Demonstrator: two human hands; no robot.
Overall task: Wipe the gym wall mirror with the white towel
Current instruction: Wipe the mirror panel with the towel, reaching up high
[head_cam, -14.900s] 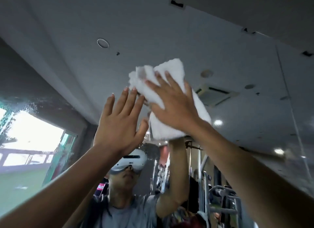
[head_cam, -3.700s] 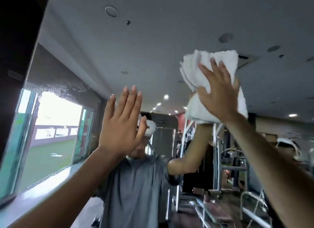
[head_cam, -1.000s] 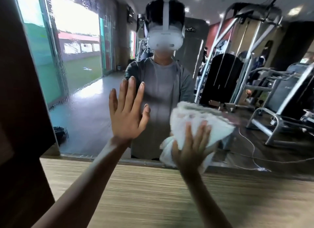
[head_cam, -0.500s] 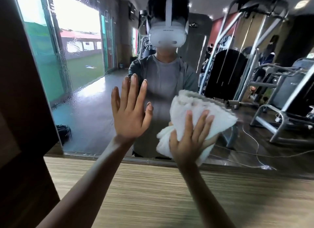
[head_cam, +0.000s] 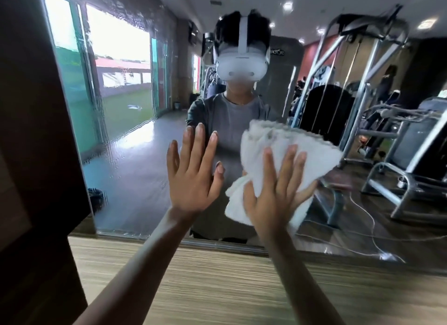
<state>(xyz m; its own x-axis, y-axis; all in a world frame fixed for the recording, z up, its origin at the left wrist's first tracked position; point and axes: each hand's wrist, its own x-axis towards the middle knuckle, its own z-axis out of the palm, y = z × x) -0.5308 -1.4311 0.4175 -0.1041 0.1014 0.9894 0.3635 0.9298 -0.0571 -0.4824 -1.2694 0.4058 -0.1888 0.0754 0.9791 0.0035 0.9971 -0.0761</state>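
The gym wall mirror (head_cam: 135,169) fills most of the view above a wood-grain panel. A bunched white towel (head_cam: 285,145) lies flat against the glass near the mirror's lower part. My right hand (head_cam: 275,191) presses the towel onto the mirror with straight, spread fingers. My left hand (head_cam: 193,177) rests flat on the glass just left of the towel, fingers straight and pointing up, holding nothing.
A dark brown frame or pillar (head_cam: 36,131) borders the mirror on the left. The wood-grain wall panel (head_cam: 217,283) runs below the mirror's bottom edge. Reflected in the glass are a person wearing a headset, gym machines and windows.
Over the last second my right hand has slid the towel upward on the glass from near the bottom edge. My left hand stays flat on the mirror.
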